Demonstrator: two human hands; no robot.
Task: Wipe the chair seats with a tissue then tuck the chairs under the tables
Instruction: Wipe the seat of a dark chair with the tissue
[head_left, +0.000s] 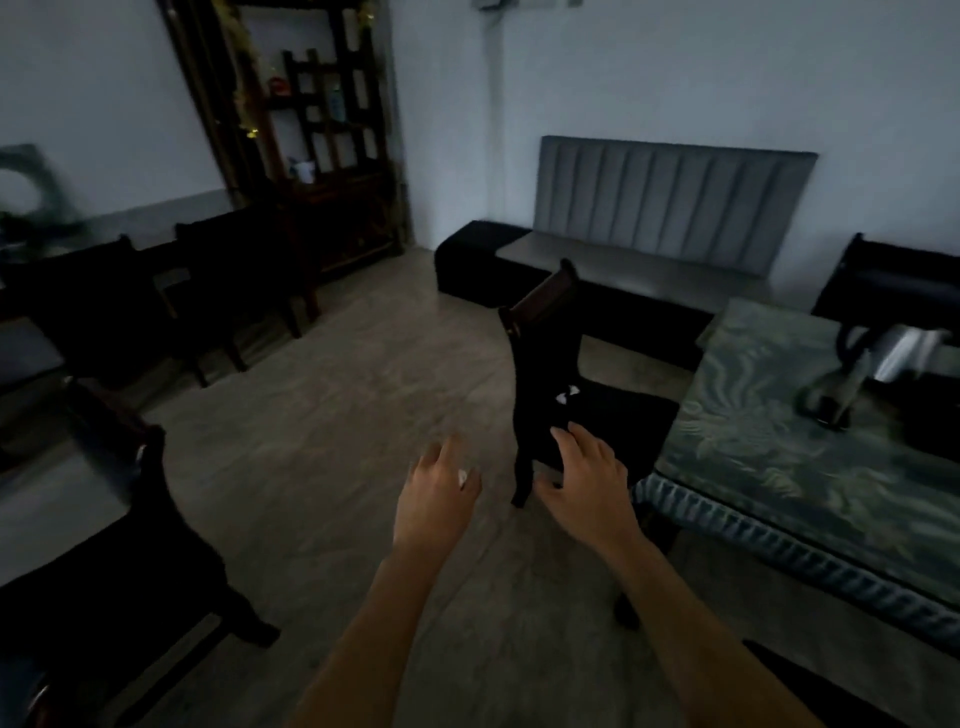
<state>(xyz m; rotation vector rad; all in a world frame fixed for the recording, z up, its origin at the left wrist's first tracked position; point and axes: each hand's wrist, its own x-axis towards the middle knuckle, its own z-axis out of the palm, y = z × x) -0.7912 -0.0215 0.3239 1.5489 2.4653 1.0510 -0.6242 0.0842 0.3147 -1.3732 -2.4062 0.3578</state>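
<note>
A dark wooden chair (545, 358) stands in the middle, its back toward me and its black seat (623, 415) reaching partly under the table (779, 467) with the green patterned cloth. My right hand (587, 478) hovers with fingers spread by the lower chair back; I cannot tell if it touches. My left hand (439, 493) is out over the floor to the left of the chair, fingers curled, with a small white bit of tissue (461, 477) showing at its thumb side. Two small white specks show at the chair back.
More dark chairs (104, 322) and a table edge (62, 499) stand on the left. A grey padded bench (670, 208) lines the far wall, beside a dark shelf unit (332, 156). On the green table sit a dark stand (836, 395) and a pale object (909, 348). Bare floor (337, 415) lies between.
</note>
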